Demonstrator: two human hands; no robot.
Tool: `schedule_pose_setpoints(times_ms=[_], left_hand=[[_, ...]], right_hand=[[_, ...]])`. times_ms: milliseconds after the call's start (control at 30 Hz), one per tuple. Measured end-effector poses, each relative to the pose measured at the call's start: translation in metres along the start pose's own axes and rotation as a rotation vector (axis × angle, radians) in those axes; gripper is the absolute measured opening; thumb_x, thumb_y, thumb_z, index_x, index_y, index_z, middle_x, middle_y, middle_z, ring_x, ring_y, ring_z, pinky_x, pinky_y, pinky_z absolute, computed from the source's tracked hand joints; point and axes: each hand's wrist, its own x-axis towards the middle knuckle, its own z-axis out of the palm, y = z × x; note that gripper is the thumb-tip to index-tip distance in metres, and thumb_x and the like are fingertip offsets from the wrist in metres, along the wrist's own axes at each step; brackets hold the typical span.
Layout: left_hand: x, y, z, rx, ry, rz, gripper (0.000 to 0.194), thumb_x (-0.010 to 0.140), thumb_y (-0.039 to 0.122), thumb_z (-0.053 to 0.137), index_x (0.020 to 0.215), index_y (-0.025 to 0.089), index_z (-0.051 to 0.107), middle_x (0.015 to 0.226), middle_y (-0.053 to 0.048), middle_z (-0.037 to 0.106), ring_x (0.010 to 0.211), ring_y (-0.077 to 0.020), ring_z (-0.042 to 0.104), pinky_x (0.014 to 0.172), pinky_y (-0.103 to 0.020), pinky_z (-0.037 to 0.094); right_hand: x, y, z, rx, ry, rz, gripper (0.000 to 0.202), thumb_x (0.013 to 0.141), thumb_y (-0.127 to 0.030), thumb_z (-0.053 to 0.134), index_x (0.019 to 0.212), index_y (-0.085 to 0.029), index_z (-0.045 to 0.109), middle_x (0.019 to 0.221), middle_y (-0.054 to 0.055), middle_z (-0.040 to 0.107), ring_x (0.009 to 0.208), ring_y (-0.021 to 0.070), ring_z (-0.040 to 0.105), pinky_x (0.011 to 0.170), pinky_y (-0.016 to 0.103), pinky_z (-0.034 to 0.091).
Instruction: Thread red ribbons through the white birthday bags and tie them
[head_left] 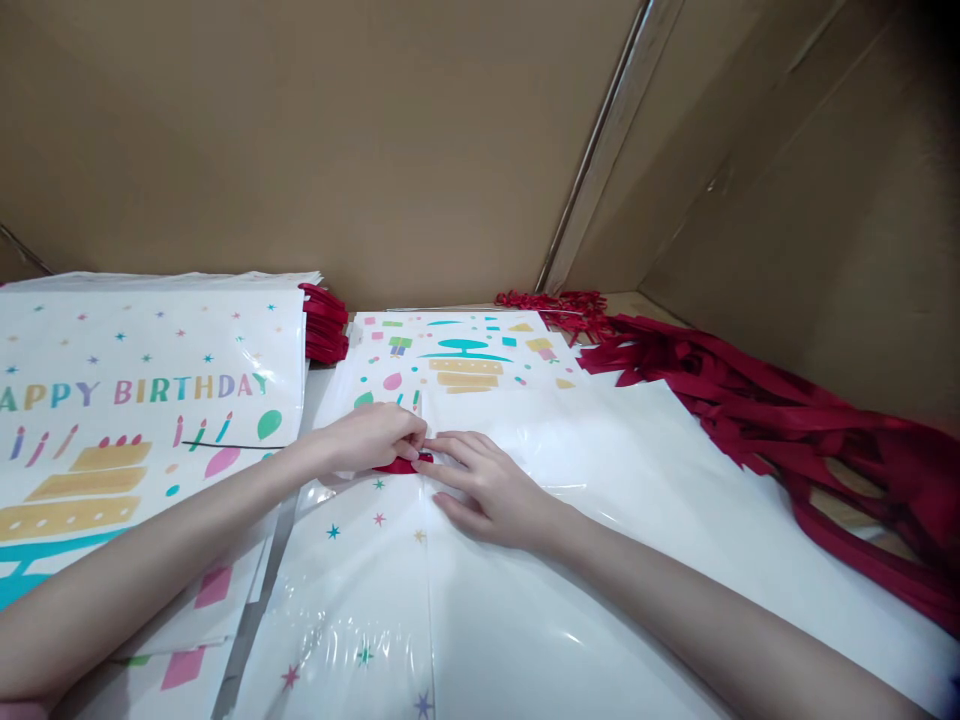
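My left hand (382,437) is closed, thumb and fingers pinched together on a short piece of red ribbon (397,466). It lies over a white plastic sheet printed with small coloured stars (360,560). Just to the right, my right hand (491,492) rests with its fingers apart on plain white sheeting (570,600). Its fingertips reach the right end of the ribbon and almost meet the left hand. A small dark bit shows at that end, too small to make out.
A stack of "Happy Birthday" sheets (225,345) lies left, with folded red ribbon (324,325) at its edge. More printed sheets (465,350) lie behind my hands. Long red ribbons (712,390) trail along the right. Brown boards (315,140) stand behind.
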Motion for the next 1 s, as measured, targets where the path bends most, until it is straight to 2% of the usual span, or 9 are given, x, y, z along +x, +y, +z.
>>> schedule_pose_setpoints(times_ms=[100, 267, 433, 567, 733, 800, 900, 1000], left_hand=[[-0.005, -0.006, -0.01, 0.022, -0.053, -0.033, 0.015, 0.081, 0.025, 0.049, 0.079, 0.019, 0.062, 0.08, -0.001, 0.063, 0.074, -0.0141, 0.054, 0.06, -0.021, 0.03], [-0.019, -0.027, -0.037, 0.108, -0.272, -0.203, 0.015, 0.068, 0.018, 0.056, 0.077, 0.02, 0.067, 0.079, 0.0, 0.064, 0.068, -0.0128, 0.052, 0.056, -0.02, 0.03], [-0.021, -0.034, -0.04, 0.143, -0.346, -0.203, 0.017, 0.064, 0.012, 0.051, 0.071, 0.018, 0.066, 0.074, -0.001, 0.063, 0.06, -0.0111, 0.048, 0.053, -0.02, 0.027], [-0.015, -0.023, -0.029, 0.067, -0.265, -0.128, 0.011, 0.067, 0.014, 0.051, 0.068, 0.017, 0.061, 0.07, 0.0, 0.061, 0.061, -0.0109, 0.048, 0.054, -0.02, 0.027], [-0.002, -0.005, -0.004, 0.01, -0.021, 0.039, 0.016, 0.078, 0.015, 0.043, 0.074, 0.018, 0.058, 0.074, -0.001, 0.061, 0.068, -0.0125, 0.051, 0.059, -0.021, 0.029], [-0.001, -0.005, -0.001, 0.001, -0.008, 0.043, 0.015, 0.081, 0.018, 0.043, 0.077, 0.018, 0.058, 0.077, -0.001, 0.062, 0.07, -0.013, 0.052, 0.059, -0.021, 0.03], [-0.007, -0.015, -0.013, 0.014, -0.147, -0.038, 0.01, 0.078, 0.023, 0.052, 0.082, 0.02, 0.06, 0.08, 0.001, 0.063, 0.072, -0.0129, 0.053, 0.058, -0.02, 0.03], [-0.017, -0.027, -0.031, 0.067, -0.316, -0.157, 0.012, 0.07, 0.017, 0.055, 0.079, 0.02, 0.063, 0.08, 0.001, 0.064, 0.07, -0.013, 0.053, 0.057, -0.019, 0.029]], right_hand=[[0.0, -0.001, 0.0, -0.004, 0.004, 0.003, 0.038, 0.086, -0.025, 0.05, 0.124, -0.023, 0.053, 0.129, 0.01, 0.048, 0.119, 0.0226, 0.042, 0.096, 0.043, 0.04], [-0.001, 0.0, 0.0, 0.007, -0.002, 0.012, 0.038, 0.087, -0.026, 0.049, 0.125, -0.023, 0.053, 0.129, 0.01, 0.049, 0.119, 0.0227, 0.042, 0.096, 0.043, 0.039], [-0.001, 0.0, 0.001, 0.012, -0.011, 0.022, 0.038, 0.087, -0.026, 0.048, 0.125, -0.022, 0.051, 0.13, 0.009, 0.047, 0.12, 0.0222, 0.041, 0.098, 0.043, 0.038], [0.001, -0.002, -0.001, 0.063, -0.009, 0.04, 0.048, 0.085, -0.024, 0.049, 0.132, -0.02, 0.043, 0.127, 0.01, 0.049, 0.118, 0.0225, 0.042, 0.098, 0.042, 0.038], [0.003, -0.004, -0.003, 0.13, 0.005, 0.07, 0.056, 0.084, -0.023, 0.05, 0.136, -0.02, 0.034, 0.124, 0.009, 0.051, 0.114, 0.0217, 0.045, 0.097, 0.04, 0.038], [0.003, -0.003, -0.002, 0.135, 0.006, 0.077, 0.056, 0.083, -0.023, 0.051, 0.136, -0.02, 0.033, 0.125, 0.009, 0.05, 0.115, 0.021, 0.045, 0.097, 0.039, 0.038], [0.002, -0.003, -0.002, 0.137, 0.012, 0.078, 0.056, 0.083, -0.023, 0.051, 0.136, -0.02, 0.033, 0.125, 0.009, 0.05, 0.116, 0.0204, 0.044, 0.098, 0.039, 0.038], [0.001, -0.003, -0.003, 0.131, 0.003, 0.087, 0.055, 0.083, -0.024, 0.051, 0.135, -0.019, 0.034, 0.125, 0.01, 0.05, 0.116, 0.0211, 0.044, 0.099, 0.039, 0.038]])
